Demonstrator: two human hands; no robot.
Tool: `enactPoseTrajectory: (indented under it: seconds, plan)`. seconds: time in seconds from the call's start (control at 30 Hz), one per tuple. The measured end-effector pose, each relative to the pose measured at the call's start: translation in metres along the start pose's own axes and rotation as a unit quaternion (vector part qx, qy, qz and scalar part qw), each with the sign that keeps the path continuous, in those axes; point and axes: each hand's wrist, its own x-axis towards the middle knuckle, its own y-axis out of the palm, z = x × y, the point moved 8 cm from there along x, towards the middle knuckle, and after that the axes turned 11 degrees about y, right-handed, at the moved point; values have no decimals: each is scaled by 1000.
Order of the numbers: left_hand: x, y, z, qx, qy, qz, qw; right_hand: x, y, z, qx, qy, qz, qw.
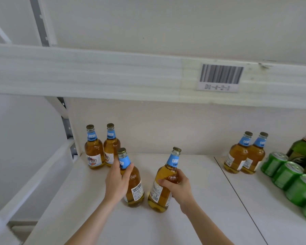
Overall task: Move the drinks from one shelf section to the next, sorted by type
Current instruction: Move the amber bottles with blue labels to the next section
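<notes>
My left hand (pixel 117 181) grips the neck of an amber beer bottle (pixel 135 188) with a blue neck label. My right hand (pixel 177 187) holds the shoulder of a second amber beer bottle (pixel 161 190), which leans slightly right. Both bottles are at the middle of the left shelf section (pixel 95 209). Two more of the same beer bottles (pixel 101 147) stand upright at the back left corner. In the right shelf section (pixel 254 200) another pair of these bottles (pixel 244 156) stands at the back.
Several green cans (pixel 290 174) line the right section's right side, with a green glass bottle (pixel 304 147) behind them. An upper shelf edge carries a barcode label (pixel 221 76). A seam (pixel 237 191) divides the two sections.
</notes>
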Motion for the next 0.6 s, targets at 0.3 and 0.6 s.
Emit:
enactPoseTrajectory:
  seconds: [0.3,0.6]
  plan:
    - [-76,3,-57,3,13,10,1000,-78,-59,-10,-9,-20,-18,1000]
    - [-155,27,-126,-11,45,49,998,-158,-132,-31,-25,-36,-60,997]
